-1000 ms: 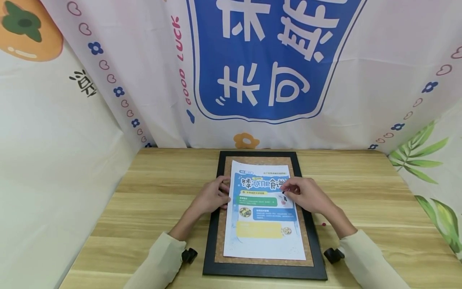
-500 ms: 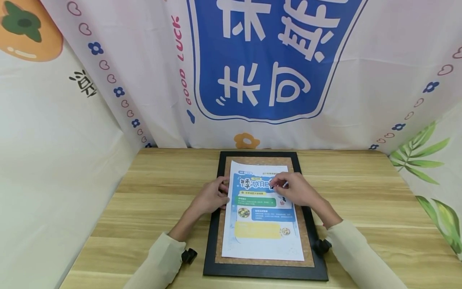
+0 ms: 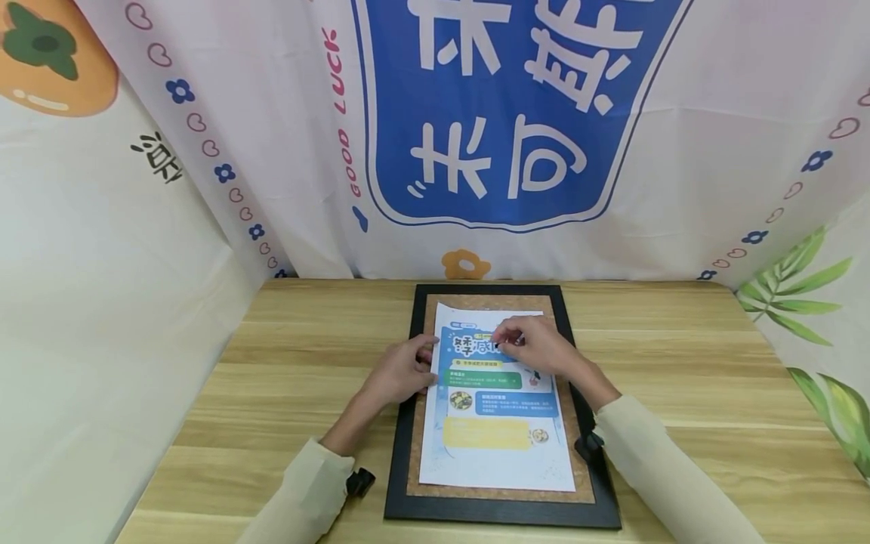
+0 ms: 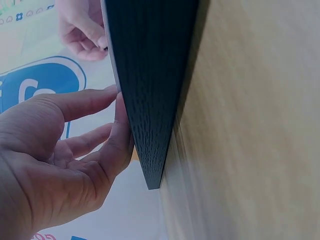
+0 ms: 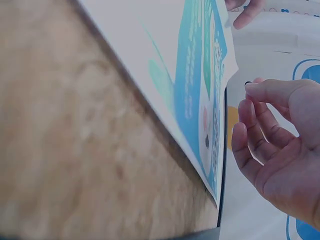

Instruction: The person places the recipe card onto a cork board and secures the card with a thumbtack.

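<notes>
We see the hands at work: the left (image 3: 402, 370), its fingers relaxed, touches the sheet's left edge, and the right (image 3: 537, 346) pinches a tiny dark piece (image 5: 248, 84) above the sheet (image 3: 496, 470), covering its title after 季减. The smaller print we cannot read. The sheet lies on a black-framed cork board (image 3: 503, 301) on the bench (image 3: 292, 385). Behind, we read GOOD LUCK on the curtain (image 3: 288, 128), beside a blue badge (image 3: 401, 98) with white 未 and 可 lowest.
</notes>
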Action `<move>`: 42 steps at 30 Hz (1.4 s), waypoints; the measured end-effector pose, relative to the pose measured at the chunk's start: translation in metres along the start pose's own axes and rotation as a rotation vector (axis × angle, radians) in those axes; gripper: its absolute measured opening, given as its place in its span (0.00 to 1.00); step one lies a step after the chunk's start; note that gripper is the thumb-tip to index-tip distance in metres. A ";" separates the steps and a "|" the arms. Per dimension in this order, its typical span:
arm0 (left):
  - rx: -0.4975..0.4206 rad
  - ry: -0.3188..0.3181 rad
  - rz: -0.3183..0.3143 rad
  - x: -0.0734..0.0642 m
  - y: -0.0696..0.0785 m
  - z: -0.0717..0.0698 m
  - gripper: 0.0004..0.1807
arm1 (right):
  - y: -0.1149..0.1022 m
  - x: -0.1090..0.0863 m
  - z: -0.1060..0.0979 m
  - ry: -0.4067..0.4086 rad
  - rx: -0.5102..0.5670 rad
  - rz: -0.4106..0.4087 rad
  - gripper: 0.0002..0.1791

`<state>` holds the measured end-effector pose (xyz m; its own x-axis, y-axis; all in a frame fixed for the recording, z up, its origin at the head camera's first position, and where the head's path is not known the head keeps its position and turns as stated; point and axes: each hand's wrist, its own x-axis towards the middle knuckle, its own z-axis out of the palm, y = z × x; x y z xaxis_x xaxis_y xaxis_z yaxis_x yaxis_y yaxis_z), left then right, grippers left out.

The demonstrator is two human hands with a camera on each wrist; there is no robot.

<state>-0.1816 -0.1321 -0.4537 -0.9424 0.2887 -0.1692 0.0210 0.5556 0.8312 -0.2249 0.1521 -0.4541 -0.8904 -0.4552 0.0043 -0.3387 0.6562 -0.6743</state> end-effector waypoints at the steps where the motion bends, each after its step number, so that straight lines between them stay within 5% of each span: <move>1: 0.004 0.001 0.001 0.000 0.000 0.001 0.38 | 0.000 0.002 0.001 -0.001 -0.003 0.001 0.08; 26: 0.180 0.014 0.025 0.003 0.002 0.004 0.34 | 0.002 0.043 0.003 -0.081 0.060 0.000 0.09; 42: 0.195 0.003 0.030 0.004 0.000 0.004 0.34 | 0.003 0.071 0.007 -0.079 0.048 0.026 0.09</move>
<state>-0.1837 -0.1281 -0.4565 -0.9414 0.3049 -0.1440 0.1130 0.6877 0.7171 -0.2867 0.1177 -0.4615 -0.8712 -0.4859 -0.0702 -0.2996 0.6395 -0.7080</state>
